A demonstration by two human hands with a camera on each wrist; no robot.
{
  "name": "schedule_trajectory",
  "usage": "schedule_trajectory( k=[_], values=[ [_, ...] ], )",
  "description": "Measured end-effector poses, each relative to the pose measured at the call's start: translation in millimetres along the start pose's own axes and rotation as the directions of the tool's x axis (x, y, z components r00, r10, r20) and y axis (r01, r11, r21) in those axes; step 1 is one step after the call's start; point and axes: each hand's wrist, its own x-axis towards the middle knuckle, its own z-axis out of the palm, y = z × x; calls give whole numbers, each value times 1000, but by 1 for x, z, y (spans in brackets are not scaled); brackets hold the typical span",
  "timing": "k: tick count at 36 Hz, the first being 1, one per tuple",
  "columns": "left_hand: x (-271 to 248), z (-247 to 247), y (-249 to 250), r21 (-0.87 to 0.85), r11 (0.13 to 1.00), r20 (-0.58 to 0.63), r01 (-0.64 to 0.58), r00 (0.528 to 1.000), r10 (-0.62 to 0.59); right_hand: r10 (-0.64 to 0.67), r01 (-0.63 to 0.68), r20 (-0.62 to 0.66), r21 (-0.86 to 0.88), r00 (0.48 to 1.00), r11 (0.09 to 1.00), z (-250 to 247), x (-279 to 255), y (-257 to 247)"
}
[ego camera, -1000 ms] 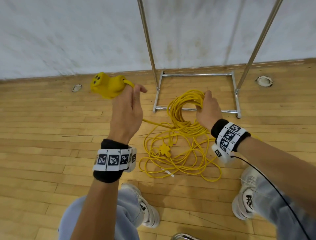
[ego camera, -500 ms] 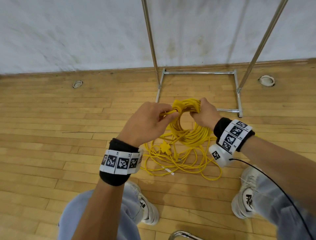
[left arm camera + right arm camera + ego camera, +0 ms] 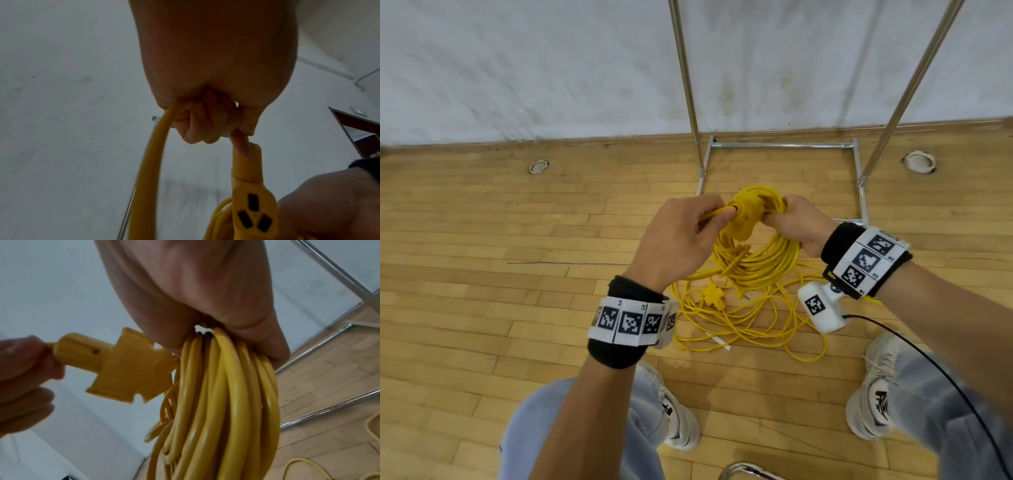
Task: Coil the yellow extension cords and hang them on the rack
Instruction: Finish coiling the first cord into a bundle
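My right hand (image 3: 796, 222) grips the top of a coil of yellow extension cord (image 3: 763, 260), whose loops hang down from my fist (image 3: 222, 402). My left hand (image 3: 688, 236) holds the cord's end just behind the yellow socket head (image 3: 849, 222) and brings it against the coil. In the left wrist view the socket head (image 3: 254, 211) faces the camera with three slots, and the cord (image 3: 150, 170) curves out of my curled fingers. A second yellow cord (image 3: 739, 322) lies loose on the floor below, its plug (image 3: 714, 296) among the loops.
The chrome rack's two uprights (image 3: 686, 85) rise from a base frame (image 3: 780, 145) on the wooden floor by the white wall. Two round floor sockets (image 3: 538, 166) sit near the wall. My shoes (image 3: 681, 421) stand on either side of the loose cord.
My left hand came down from the upper left with the socket head and met the coil in my right hand. The hands have stayed together since half a second ago.
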Motion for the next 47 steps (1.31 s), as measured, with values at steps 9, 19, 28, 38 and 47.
schedule_trajectory(
  k=[9,19,28,38,47],
  values=[
    [0,-3,-1,79,997,99,3,995,-11,-21,14,55,122,998,992,-2,-1,-5],
    [0,8,-1,256,964,19,76,996,-83,-46,30,89,171,995,985,-1,-4,-3],
    [2,8,-4,347,937,31,-46,999,38,44,-92,206,230,978,969,-3,-6,-10],
    [3,20,-9,300,940,86,-164,986,145,-17,-38,245,215,969,976,-8,-8,-12],
    [7,39,-9,433,896,239,-93,971,-14,-109,31,301,253,947,967,-3,-16,-12]
  ],
)
